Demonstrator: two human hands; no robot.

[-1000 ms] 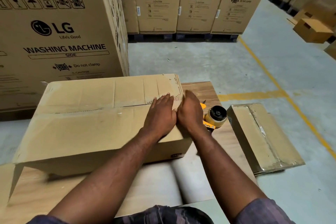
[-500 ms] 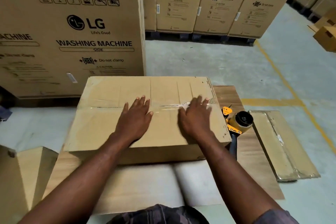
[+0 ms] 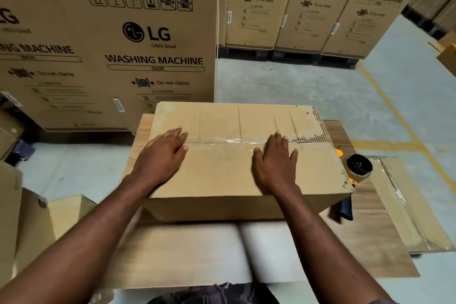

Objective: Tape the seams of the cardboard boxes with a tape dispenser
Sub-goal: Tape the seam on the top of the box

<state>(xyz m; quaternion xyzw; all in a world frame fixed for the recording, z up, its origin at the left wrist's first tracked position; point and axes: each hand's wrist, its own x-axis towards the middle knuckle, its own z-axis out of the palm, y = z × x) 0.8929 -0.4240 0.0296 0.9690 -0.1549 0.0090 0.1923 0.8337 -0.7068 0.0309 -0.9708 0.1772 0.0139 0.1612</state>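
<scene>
A closed brown cardboard box [image 3: 222,180] lies in front of me on a wooden board [image 3: 365,237]. Clear tape [image 3: 229,141] runs along its top seam. My left hand [image 3: 160,155] lies flat on the left part of the seam, fingers spread. My right hand [image 3: 274,163] lies flat on the right part of the seam, also holding nothing. The orange tape dispenser [image 3: 357,168] with its black roll rests on the board just right of the box, partly hidden by the box's corner.
A flattened box [image 3: 404,207] lies on the floor at the right. Big washing machine cartons stand at the back left [image 3: 111,44] and behind [image 3: 320,5]. More cardboard [image 3: 34,222] is at my left. A yellow floor line [image 3: 385,145] runs at the right.
My hands started close together at the box's right end. They have spread apart along the taped seam, the left hand sliding far to the left. My view has shifted left.
</scene>
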